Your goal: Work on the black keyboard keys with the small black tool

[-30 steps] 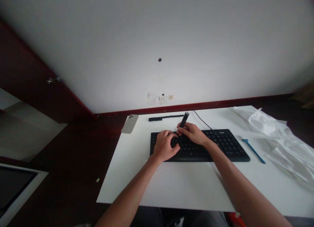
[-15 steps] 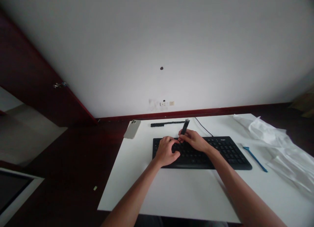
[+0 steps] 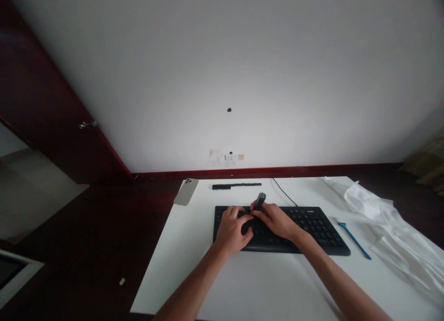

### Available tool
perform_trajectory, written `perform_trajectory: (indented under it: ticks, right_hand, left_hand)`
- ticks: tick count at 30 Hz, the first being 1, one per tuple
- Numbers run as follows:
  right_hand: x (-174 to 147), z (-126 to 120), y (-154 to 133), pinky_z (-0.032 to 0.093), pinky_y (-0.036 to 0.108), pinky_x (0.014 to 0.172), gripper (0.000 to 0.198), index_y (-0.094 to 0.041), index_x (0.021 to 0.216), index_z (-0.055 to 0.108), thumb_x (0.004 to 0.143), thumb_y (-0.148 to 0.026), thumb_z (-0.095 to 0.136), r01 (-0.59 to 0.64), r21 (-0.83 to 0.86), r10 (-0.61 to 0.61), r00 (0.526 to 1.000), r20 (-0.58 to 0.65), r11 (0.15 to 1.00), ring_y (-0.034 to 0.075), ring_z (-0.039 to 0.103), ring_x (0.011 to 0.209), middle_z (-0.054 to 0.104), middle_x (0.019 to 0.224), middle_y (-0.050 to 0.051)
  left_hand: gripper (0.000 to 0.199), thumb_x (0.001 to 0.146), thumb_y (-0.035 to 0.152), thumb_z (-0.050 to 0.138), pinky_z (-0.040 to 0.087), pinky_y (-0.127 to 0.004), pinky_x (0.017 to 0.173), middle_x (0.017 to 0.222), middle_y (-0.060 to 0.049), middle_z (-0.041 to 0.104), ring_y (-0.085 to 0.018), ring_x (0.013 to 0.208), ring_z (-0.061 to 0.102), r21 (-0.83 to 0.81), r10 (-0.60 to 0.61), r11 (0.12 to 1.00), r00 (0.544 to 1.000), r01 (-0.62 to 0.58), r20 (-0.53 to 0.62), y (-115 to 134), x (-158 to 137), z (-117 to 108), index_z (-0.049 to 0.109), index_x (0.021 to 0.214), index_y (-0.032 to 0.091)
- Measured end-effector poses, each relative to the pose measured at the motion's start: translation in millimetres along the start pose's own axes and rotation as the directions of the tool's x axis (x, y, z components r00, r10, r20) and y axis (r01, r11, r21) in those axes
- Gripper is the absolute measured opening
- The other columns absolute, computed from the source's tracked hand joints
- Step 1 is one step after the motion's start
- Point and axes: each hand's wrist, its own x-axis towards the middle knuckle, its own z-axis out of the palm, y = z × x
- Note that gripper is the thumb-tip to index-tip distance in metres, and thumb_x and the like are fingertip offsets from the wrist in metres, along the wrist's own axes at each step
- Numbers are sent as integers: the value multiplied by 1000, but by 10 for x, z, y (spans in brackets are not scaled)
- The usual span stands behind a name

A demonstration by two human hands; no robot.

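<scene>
White table [image 3: 263, 284] carries keyboard [image 3: 322, 228], phone [image 3: 186, 191], blue tool [image 3: 354, 239], plastic sheet [image 3: 388, 219].

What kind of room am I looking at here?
Probably a sparsely furnished office or home room: a white table with a black computer keyboard, a plain white wall with sockets, and a dark red door.

**White table, what's on it**

White table [image 3: 249, 279]: black keyboard [image 3: 312, 228] near the middle, cable [image 3: 282, 191] running to far edge. Black strip [image 3: 236, 186] along far edge. Phone [image 3: 186, 191] face down at far left corner, overhanging a bit. Blue tool [image 3: 354, 240] right of keyboard. Clear plastic sheet [image 3: 391, 228] over right side.
</scene>
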Motion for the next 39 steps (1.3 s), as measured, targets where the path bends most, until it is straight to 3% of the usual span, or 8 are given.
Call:
perform_trajectory:
  ticks: [6, 10, 16, 23, 30, 39]
  right_hand:
    - [-61, 6, 213, 53, 42, 94, 29, -23, 102, 68, 101, -48, 53, 18, 211, -6, 998, -55, 977, 28, 68, 98, 73, 102, 7]
    - [-71, 48, 254, 54, 44, 93, 29, -23, 102, 67, 99, -51, 56, 10, 257, 11, 997, -80, 966, 28, 68, 98, 73, 101, 7]
    - [-114, 41, 366, 55, 43, 90, 34, -23, 109, 62, 98, -55, 56, -39, 298, 142, 932, -333, 954, 28, 70, 96, 73, 101, 8]
    - [-142, 24, 386, 54, 43, 93, 30, -24, 112, 60, 99, -50, 58, -69, 320, 156, 954, -257, 945, 27, 72, 92, 75, 93, 6]
    - [-126, 55, 344, 55, 43, 91, 28, -23, 113, 62, 99, -47, 57, -108, 263, 171, 958, -230, 959, 27, 74, 93, 77, 97, 8]
    - [-106, 69, 268, 54, 36, 87, 28, -19, 111, 64, 99, -43, 55, -142, 197, 188, 952, -242, 970, 25, 75, 90, 78, 94, 8]
  left_hand:
    - [38, 87, 27, 70, 46, -48, 105, 123, -7, 59, -28, 121, 52, 39, 5, 999, 1000, -6, 15, 38, -2, 7, 71, 125, 31]
    - [36, 86, 25, 71, 46, -48, 105, 123, -7, 59, -28, 121, 53, 33, -3, 999, 1000, 2, 10, 31, 1, 20, 71, 122, 31]
    - [38, 85, 24, 70, 46, -48, 106, 129, -9, 58, -29, 121, 53, 22, -9, 1000, 999, 10, -49, 102, 111, 45, 69, 122, 26]
    - [29, 83, 30, 73, 47, -49, 103, 121, -10, 59, -30, 119, 53, 88, -28, 996, 1000, 28, -1, 174, 267, 183, 69, 110, 21]
    - [22, 84, 23, 69, 46, -47, 104, 120, -9, 60, -28, 118, 53, 6, -34, 999, 999, 35, -39, 149, 277, 238, 69, 106, 22]
    - [26, 81, 15, 64, 46, -46, 102, 111, -8, 60, -27, 114, 53, -48, -30, 998, 1000, 30, -3, 137, 261, 235, 65, 106, 20]
